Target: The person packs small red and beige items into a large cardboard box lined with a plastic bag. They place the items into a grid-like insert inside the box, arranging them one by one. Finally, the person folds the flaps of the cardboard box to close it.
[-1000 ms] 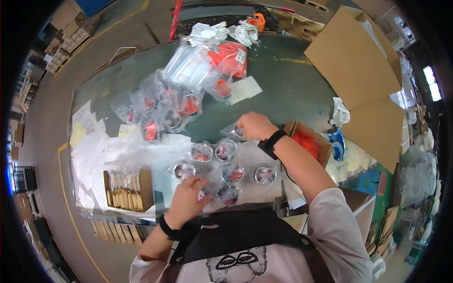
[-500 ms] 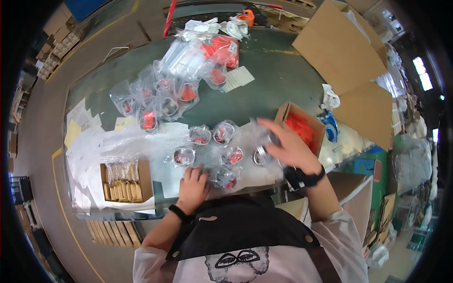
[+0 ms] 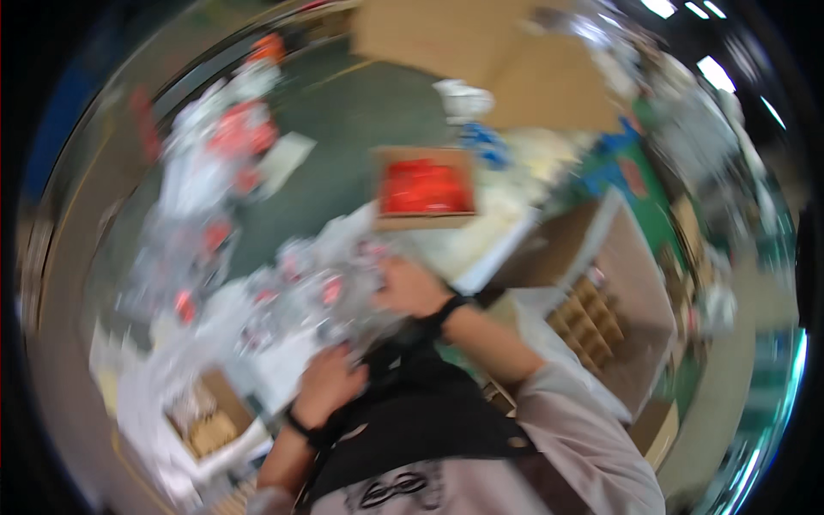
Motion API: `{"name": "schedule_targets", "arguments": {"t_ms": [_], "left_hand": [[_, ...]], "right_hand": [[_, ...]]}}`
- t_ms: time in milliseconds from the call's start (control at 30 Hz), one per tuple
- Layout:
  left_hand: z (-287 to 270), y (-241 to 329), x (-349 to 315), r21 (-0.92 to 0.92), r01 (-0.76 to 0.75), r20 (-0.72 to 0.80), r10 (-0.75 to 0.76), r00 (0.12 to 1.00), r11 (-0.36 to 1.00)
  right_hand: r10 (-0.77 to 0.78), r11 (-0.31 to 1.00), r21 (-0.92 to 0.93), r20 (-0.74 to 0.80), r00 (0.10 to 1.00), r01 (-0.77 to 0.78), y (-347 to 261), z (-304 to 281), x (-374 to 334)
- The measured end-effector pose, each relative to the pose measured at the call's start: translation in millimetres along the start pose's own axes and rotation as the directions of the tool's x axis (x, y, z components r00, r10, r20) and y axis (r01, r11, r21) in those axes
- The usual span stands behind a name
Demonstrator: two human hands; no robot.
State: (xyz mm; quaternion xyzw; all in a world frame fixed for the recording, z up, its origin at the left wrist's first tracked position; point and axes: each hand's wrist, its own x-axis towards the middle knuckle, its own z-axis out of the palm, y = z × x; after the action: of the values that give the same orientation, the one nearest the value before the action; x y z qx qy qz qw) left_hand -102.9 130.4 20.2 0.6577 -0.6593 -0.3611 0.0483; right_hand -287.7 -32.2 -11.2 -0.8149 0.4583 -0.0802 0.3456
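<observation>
The whole picture is smeared by motion. My left hand (image 3: 330, 386) is at the table's near edge, fingers bent, beside several clear plastic bags (image 3: 333, 296) with round silvery pieces and red bits inside. Over the right end of that group, my right hand (image 3: 410, 287) touches or nearly touches a bagged piece; its fingertips are blurred, and whether it grips anything I cannot make out. Beyond the right hand stands a small open cardboard box (image 3: 425, 222) filled with red packets (image 3: 425, 186).
More bagged pieces (image 3: 176, 257) lie at the left. A small box (image 3: 225, 402) of tan packets sits near left. A big carton (image 3: 639, 309) with cardboard dividers (image 3: 586, 322) stands at the right, below table height. Blue tape (image 3: 485, 144) lies near a large open carton (image 3: 446, 39).
My view has swung to the right, bringing the divided carton into sight. My right hand has come down and nearer, from beside the red-packet box to the bagged pieces.
</observation>
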Motion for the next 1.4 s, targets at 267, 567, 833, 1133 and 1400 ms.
{"name": "schedule_targets", "arguments": {"t_ms": [267, 567, 833, 1133, 1400], "left_hand": [[-13, -8, 19, 0.15, 0.186, 0.24, -0.218, 0.946, 0.971], [29, 13, 47, 0.342, 0.428, -0.074, -0.43, 0.9, 0.837], [52, 0, 14, 0.12, 0.49, -0.401, -0.41, 0.819, 0.863], [33, 273, 11, -0.005, -0.142, -0.29, 0.135, 0.947, 0.99], [168, 429, 102, 0.002, -0.679, 0.17, 0.669, 0.724, 0.734]], "right_hand": [[0.113, 0.58, 0.813, -0.023, 0.993, -0.047, 5, -168, -222], [0.865, 0.466, 0.6, -0.157, 0.476, -0.65, 306, -239, -404], [0.85, 0.508, 0.502, -0.161, 0.502, -0.7, 405, -166, -358], [0.58, 0.78, 0.198, -0.582, 0.569, -0.594, 354, -150, -366], [0.566, 0.266, 0.938, 0.035, 0.823, -0.223, 279, -177, -407]]}}
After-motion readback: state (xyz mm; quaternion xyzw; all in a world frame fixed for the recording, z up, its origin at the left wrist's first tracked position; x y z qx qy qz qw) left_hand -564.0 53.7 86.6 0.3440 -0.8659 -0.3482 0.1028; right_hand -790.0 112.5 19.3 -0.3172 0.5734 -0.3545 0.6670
